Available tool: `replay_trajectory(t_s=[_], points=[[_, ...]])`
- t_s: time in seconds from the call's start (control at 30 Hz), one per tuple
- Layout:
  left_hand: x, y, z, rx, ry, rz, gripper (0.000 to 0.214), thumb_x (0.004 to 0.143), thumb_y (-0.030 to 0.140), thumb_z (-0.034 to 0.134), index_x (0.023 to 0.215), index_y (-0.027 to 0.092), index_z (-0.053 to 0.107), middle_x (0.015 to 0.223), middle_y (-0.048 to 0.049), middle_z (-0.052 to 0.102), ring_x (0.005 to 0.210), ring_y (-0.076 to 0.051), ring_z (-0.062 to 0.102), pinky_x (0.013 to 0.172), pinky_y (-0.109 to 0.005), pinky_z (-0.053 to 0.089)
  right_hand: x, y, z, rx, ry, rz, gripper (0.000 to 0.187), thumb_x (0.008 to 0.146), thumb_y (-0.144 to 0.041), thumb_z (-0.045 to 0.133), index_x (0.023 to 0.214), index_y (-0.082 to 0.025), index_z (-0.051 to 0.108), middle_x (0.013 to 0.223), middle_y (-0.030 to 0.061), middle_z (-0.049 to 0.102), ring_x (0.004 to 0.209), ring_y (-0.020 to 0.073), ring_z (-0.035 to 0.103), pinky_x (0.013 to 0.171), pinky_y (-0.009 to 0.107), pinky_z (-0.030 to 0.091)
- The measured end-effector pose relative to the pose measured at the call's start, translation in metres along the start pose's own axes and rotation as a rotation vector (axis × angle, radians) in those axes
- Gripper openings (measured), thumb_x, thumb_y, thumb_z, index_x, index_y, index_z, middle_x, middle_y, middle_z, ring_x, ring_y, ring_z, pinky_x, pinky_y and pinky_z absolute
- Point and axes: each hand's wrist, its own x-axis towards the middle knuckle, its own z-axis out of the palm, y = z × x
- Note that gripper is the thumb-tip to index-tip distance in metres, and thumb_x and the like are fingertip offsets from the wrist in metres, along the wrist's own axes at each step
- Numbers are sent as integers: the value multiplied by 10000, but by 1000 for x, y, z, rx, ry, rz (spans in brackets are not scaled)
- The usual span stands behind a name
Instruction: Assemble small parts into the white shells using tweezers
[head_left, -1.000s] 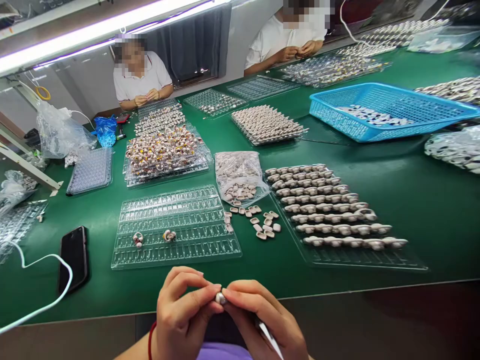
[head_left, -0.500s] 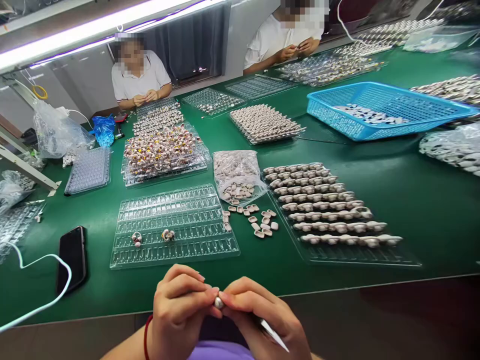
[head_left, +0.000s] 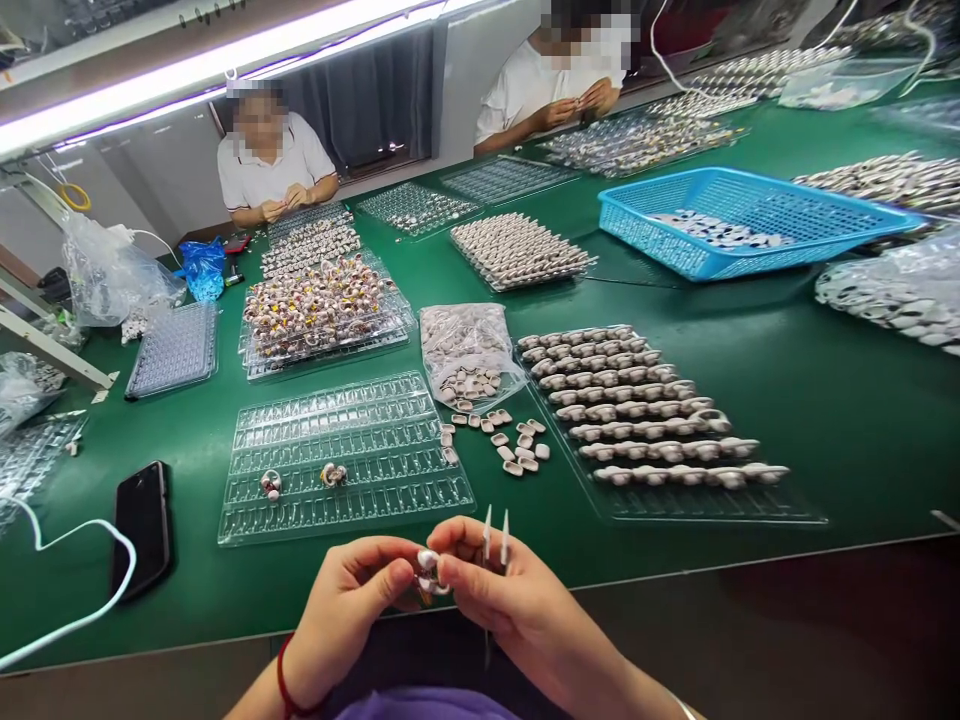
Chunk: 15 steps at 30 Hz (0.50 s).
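Close to my body, just off the table's front edge, a small pearly, earbud-like part (head_left: 428,562) is pinched between both hands. My left hand (head_left: 360,590) is closed on its left side with thumb and fingers. My right hand (head_left: 510,595) grips its right side and also holds metal tweezers (head_left: 496,545), whose two tips point up between the fingers. Fingers hide much of the part. Ahead lies a clear plastic tray (head_left: 337,420) with two similar assembled pieces (head_left: 334,475) in it. Loose beige oblong caps (head_left: 514,452) lie right of the tray.
A bag of caps (head_left: 465,340) and a tray with rows of beige parts (head_left: 645,420) are at centre right. Behind are stacked full trays (head_left: 322,310) and a blue basket (head_left: 735,265). A phone (head_left: 141,530) and white cable (head_left: 82,525) lie left. Two people sit opposite.
My hands have turned the part, so more of its side shows. The tweezers in my right hand have swung from pointing down right to pointing up. The view has shifted slightly.
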Motion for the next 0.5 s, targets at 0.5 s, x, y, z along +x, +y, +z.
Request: replay_trajectory(t_s=[0.5], points=[[0,-4,5,-115,72,-16,296,663,397,839,787,138,767,733,-56,730,617,-141,624,587,-241,528,0,2,2,159,-55,123,390,599,-349,909,692,-139,594,434,-104,407,368,-1,167,378,169,113]])
